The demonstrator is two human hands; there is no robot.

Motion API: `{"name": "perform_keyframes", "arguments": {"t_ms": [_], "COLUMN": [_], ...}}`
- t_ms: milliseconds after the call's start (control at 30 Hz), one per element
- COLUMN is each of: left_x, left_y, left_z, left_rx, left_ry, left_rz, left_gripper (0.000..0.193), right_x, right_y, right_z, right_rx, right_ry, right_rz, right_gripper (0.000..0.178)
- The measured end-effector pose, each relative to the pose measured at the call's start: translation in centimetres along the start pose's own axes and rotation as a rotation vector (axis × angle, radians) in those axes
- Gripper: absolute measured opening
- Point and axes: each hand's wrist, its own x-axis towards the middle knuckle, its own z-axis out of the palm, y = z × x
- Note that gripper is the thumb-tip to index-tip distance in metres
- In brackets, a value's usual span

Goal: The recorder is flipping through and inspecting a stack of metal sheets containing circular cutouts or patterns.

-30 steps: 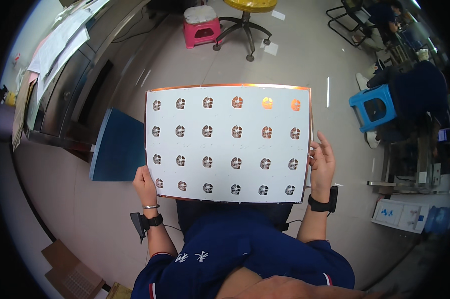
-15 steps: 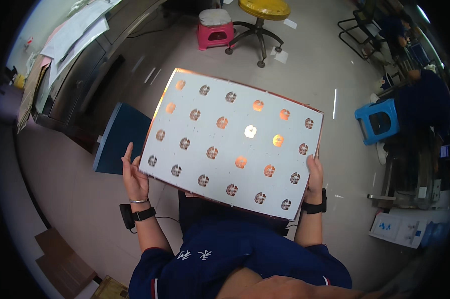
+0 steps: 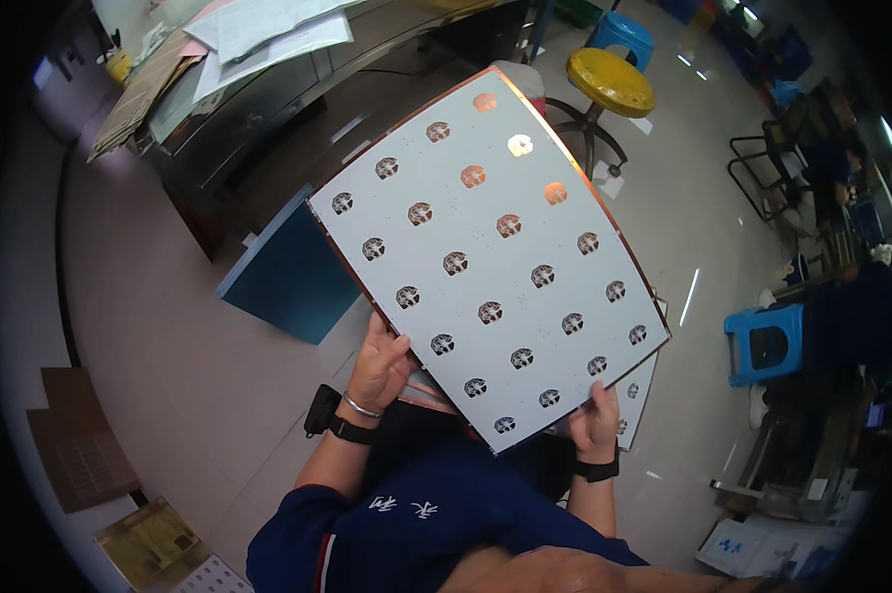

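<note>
A large white panel (image 3: 475,282) with rows of dark and copper-coloured round motifs and a shiny copper edge is held tilted in front of my body. My left hand (image 3: 379,364) grips its left edge, with the thumb on top and the other fingers mostly hidden underneath. At the near right edge my right hand (image 3: 594,420) pinches the panel, thumb on its face. Under its right corner shows part of a second white panel (image 3: 645,381) with similar motifs, lying lower down; most of it is covered.
A dark blue flat-sided box (image 3: 297,282) stands left of the panel, below a desk (image 3: 233,138) with papers (image 3: 268,35). Beyond are a yellow round stool (image 3: 612,81) and a blue stool (image 3: 624,38). Another blue stool (image 3: 767,341) stands at the right, beside a person in dark clothing.
The panel has turned, its far edge swinging right and its left side coming nearer. Both hands have shifted along its edges, and a second panel now shows beneath. My view has swung left.
</note>
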Motion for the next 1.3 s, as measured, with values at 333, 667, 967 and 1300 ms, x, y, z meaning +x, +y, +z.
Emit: {"name": "perform_keyframes", "arguments": {"t_ms": [333,667,967,1300], "left_x": [-5.5,-12.5,-8.7,-3.0], "left_y": [-0.7,2.8,0.5,5.2], "left_z": [1.9,-11.2,-27.2,-28.0], "left_rx": [-0.089,-0.267,-0.446,-0.781], "left_ry": [0.166,0.454,0.8,0.666], "left_rz": [0.006,-0.023,-0.012,0.197], "left_gripper": [0.065,0.049,0.023,0.041], "right_x": [0.8,1.5,2.4,2.9], "right_y": [-3.9,-0.7,0.4,-0.5], "right_z": [3.3,13.2,11.1,7.3], "right_rx": [-0.172,-0.438,-0.463,-0.539], "right_ry": [-0.138,-0.457,-0.239,-0.109], "right_rz": [0.043,0.227,0.18,0.079], "right_gripper": [0.04,0.063,0.053,0.051]}}
